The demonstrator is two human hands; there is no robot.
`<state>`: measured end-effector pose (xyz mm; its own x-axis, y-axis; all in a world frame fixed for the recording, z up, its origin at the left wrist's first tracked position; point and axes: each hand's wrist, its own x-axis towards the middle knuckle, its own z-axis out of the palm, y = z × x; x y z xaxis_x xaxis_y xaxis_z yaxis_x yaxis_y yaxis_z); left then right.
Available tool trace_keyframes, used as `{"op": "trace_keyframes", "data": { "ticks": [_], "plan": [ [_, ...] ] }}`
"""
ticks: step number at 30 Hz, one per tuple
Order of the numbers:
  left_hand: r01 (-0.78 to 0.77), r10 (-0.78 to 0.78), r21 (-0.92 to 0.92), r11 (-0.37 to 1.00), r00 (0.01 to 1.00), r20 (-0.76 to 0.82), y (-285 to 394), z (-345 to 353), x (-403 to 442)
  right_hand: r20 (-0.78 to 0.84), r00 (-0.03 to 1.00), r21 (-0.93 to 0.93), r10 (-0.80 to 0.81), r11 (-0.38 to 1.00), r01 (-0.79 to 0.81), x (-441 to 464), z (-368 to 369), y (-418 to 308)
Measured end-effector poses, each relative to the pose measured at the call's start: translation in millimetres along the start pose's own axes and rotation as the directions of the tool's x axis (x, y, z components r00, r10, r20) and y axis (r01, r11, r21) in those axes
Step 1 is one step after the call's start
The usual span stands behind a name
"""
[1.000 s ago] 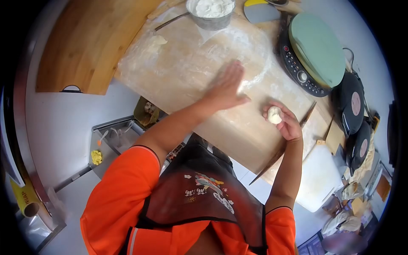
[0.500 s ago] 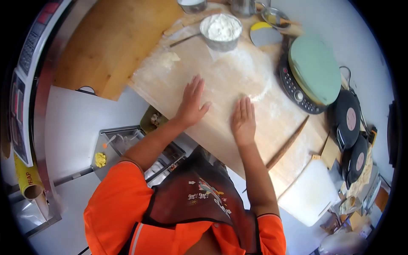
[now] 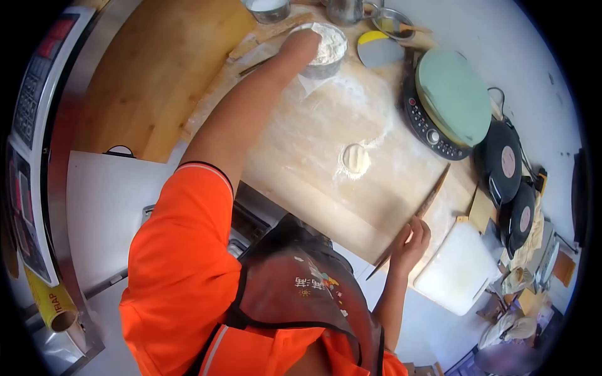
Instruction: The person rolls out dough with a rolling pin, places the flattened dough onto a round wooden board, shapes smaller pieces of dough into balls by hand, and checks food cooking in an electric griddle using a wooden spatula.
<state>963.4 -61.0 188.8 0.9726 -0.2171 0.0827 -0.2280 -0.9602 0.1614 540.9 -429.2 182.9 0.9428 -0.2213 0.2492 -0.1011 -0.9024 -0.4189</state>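
Observation:
My left hand reaches into a metal bowl of white flour; its fingers are hidden against the flour. At the near right, my right hand is closed around a slim, tapered wooden rolling pin, which lies slanted over the board's near edge. Between the hands, a small flattened round of pale dough rests on the floured wooden board, with loose flour around it.
A round griddle with a green top stands at the right, beside two black round appliances. A white cutting board sits near right. A scraper with a yellow edge and another metal bowl are at the back.
My left hand has gone from the board up into the flour bowl. My right hand has left the dough, uncovering it, and taken hold of the rolling pin.

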Motion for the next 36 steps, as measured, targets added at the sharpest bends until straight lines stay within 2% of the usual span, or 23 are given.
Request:
{"op": "trace_keyframes", "data": {
  "ticks": [1, 2, 3, 4, 6, 8, 10, 13, 16, 19, 22, 25, 26, 28, 29, 31, 35, 36],
  "plan": [
    [0.028, -0.028, -0.006, 1.000, 0.999, -0.041, 1.8, -9.6, -0.2, -0.014, 0.999, -0.045, 0.030, 0.999, -0.030, -11.2, -3.3, 9.0],
    [0.140, -0.137, -0.302, 0.943, 0.990, 0.033, 6.7, -16.1, -4.5, -0.032, 0.998, -0.117, 0.059, 0.991, -0.063, -20.6, -5.2, 14.8],
    [0.260, -0.220, -0.558, 0.788, 0.966, 0.139, 14.6, -22.3, -15.7, -0.050, 0.995, -0.188, 0.086, 0.978, -0.094, -28.3, -6.6, 18.5],
    [0.373, -0.268, -0.745, 0.553, 0.926, 0.265, 23.1, -25.2, -29.8, 0.015, 0.980, -0.189, 0.197, 0.963, -0.190, -33.9, -6.3, 18.1],
    [0.172, -0.088, -0.768, 0.616, 0.985, 0.150, 44.1, 5.5, -72.5, 0.139, 0.903, -0.206, 0.406, 0.904, -0.374, -41.7, -2.5, 14.1],
    [-0.038, 0.095, -0.772, 0.635, 0.995, 0.030, 72.5, 48.2, -127.2, 0.235, 0.873, -0.199, 0.427, 0.900, -0.387, -43.1, 2.7, 11.7],
    [-0.081, 0.135, -0.719, 0.690, 0.991, 0.017, 115.2, 66.5, -176.6, 0.282, 0.857, -0.133, 0.432, 0.902, -0.411, -45.0, 8.6, 16.5],
    [-0.419, 0.461, -0.444, 0.792, 0.887, -0.014, 147.4, 93.6, -213.5, 0.282, 0.853, -0.096, 0.440, 0.897, -0.431, -47.2, 5.3, 27.2],
    [-0.393, 0.396, -0.335, 0.857, 0.916, -0.063, 170.1, 90.0, -245.7, 0.256, 0.860, -0.044, 0.442, 0.894, -0.446, -59.3, 4.7, 49.9],
    [-0.387, 0.388, -0.222, 0.895, 0.921, -0.039, 176.8, 87.6, -248.7, 0.191, 0.882, 0.077, 0.431, 0.889, -0.452, -70.3, -2.1, 61.1],
    [-0.286, 0.302, -0.179, 0.941, 0.951, 0.069, 188.9, 81.6, -254.1, 0.157, 0.882, 0.102, 0.445, 0.881, -0.463, -80.4, -11.6, 74.5],
    [-0.082, 0.141, -0.212, 0.974, 0.950, 0.279, 205.5, 62.8, -275.6, 0.231, 0.876, 0.143, 0.423, 0.876, -0.461, -90.4, -41.8, 66.9],
    [-0.062, 0.132, -0.219, 0.974, 0.938, 0.320, 212.5, 53.3, -293.2, 0.268, 0.865, 0.188, 0.424, 0.858, -0.479, -96.1, -47.9, 67.5],
    [-0.016, 0.103, -0.218, 0.976, 0.913, 0.395, 220.6, 31.3, -318.2, 0.217, 0.949, 0.185, 0.229, 0.945, -0.270, -102.5, -42.9, 83.0],
    [-0.074, 0.157, -0.268, 0.961, 0.939, 0.305, 219.2, 44.4, -326.1, 0.191, 0.973, 0.182, 0.129, 0.969, -0.164, -105.9, -39.3, 87.3],
    [-0.204, 0.259, -0.358, 0.911, 0.959, 0.113, 219.9, 83.4, -344.5, 0.168, 0.984, 0.201, 0.063, 0.975, -0.097, -85.8, -33.0, 77.1],
    [-0.256, 0.297, -0.276, 0.926, 0.947, 0.119, 225.0, 73.4, -338.7, 0.154, 0.984, 0.188, -0.086, 0.981, 0.056, -32.7, -17.7, 54.1],
    [-0.241, 0.278, -0.305, 0.922, 0.957, 0.084, 222.4, 69.2, -339.0, 0.196, 0.971, 0.181, -0.138, 0.978, 0.103, -22.9, -14.9, 48.0]
  ]
}}
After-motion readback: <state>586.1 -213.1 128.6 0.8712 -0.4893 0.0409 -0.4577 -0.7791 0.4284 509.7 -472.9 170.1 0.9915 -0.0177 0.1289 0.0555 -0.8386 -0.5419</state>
